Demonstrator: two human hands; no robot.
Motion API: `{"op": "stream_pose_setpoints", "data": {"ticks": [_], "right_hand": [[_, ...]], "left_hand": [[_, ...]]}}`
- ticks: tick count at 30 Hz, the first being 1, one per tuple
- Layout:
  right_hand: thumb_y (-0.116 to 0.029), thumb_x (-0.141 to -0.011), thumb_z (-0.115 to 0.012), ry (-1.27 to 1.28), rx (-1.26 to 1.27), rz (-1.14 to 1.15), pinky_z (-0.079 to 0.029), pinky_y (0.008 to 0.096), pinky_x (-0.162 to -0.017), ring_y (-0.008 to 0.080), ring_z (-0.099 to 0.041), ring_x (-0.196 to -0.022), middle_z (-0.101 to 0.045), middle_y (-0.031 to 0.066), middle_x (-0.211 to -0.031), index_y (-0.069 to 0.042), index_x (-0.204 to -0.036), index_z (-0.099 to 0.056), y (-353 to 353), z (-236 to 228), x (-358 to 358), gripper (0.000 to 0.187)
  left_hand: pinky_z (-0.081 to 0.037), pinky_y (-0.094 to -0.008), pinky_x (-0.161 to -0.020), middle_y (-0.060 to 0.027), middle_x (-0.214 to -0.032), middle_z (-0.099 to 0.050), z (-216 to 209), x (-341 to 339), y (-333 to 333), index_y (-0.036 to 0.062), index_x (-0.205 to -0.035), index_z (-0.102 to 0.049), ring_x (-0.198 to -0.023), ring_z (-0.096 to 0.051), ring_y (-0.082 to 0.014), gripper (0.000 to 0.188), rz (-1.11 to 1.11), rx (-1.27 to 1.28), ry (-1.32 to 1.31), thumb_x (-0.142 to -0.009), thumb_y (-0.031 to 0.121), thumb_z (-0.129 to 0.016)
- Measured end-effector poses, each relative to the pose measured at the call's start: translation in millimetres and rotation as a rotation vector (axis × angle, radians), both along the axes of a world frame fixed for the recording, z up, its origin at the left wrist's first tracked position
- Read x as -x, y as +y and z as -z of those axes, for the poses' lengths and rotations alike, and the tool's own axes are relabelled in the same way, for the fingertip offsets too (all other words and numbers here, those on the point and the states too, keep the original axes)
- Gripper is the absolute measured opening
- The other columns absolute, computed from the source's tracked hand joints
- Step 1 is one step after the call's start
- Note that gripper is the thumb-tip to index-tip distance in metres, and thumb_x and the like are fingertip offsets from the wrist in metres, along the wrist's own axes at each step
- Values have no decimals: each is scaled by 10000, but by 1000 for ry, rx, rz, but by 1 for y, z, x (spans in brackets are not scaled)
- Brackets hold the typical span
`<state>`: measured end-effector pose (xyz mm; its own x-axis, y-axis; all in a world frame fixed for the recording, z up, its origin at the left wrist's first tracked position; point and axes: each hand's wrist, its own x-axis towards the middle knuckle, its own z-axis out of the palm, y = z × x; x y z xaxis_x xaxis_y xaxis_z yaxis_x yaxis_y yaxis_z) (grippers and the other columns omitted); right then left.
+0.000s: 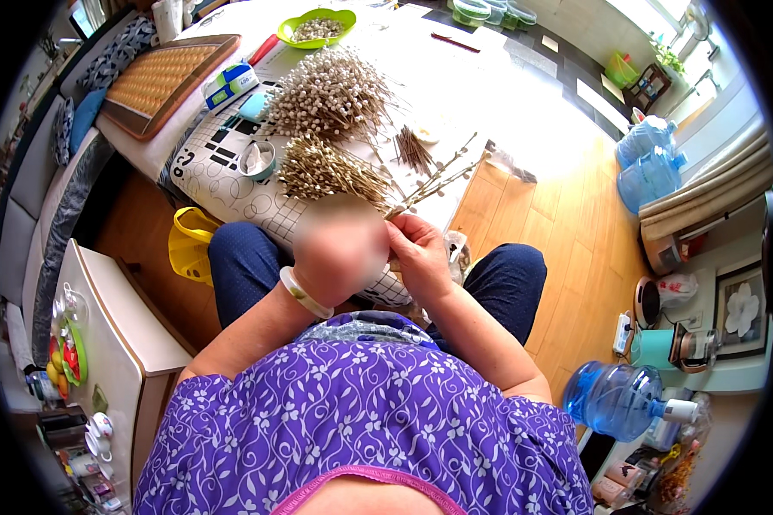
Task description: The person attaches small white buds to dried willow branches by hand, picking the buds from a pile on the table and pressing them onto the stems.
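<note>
From my remote seat, working left to right, I see a small teal cup [263, 174] on the patterned cloth [253, 203], then a green bowl [349, 20] with loose pale buds in it, so I judge some buds are already off their stems. Below that bowl lies a large bunch of budded stems [331, 93], and nearer the person a second, browner bunch [331, 172]; both carry plenty of buds, so I reckon much remains. The left hand [339, 249] comes next, just below the browner bunch, but it is blurred and I cannot tell how far open it is or what it holds. Farther right, a few short dark sticks [414, 151] lie together. The right hand [419, 251] is mostly closed, thumb and fingers drawn together, and seems to pinch the lower end of a budded branch [442, 178] that slants up and rightward.
</note>
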<state>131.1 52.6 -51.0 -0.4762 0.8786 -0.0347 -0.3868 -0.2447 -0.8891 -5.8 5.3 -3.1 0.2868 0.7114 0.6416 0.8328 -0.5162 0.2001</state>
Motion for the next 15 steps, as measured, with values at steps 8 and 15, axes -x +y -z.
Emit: {"op": "stream_pose_setpoints", "data": {"ticks": [8, 15], "right_hand": [[-157, -837, -592, -109, -79, -89, -365, 172, -440, 51, -482, -514, -553, 1, -627, -16, -770, -582, 3, -12, -8, 156], [-163, -820, -621, -130, 9, -241, -352, 161, -412, 38, -494, -512, -570, 1, -673, -18, -863, -610, 9, -9, -15, 152]], "left_hand": [[-439, -201, -519, -22, -664, -569, 26, 18, -1, -23, -861, -611, -573, -521, -75, 147, 173, 769, -782, -862, 107, -541], [-433, -203, -479, -23, -652, -579, 19, 19, -3, -24, -850, -624, -565, -524, -58, 122, 148, 778, -870, -841, 85, -570]]}}
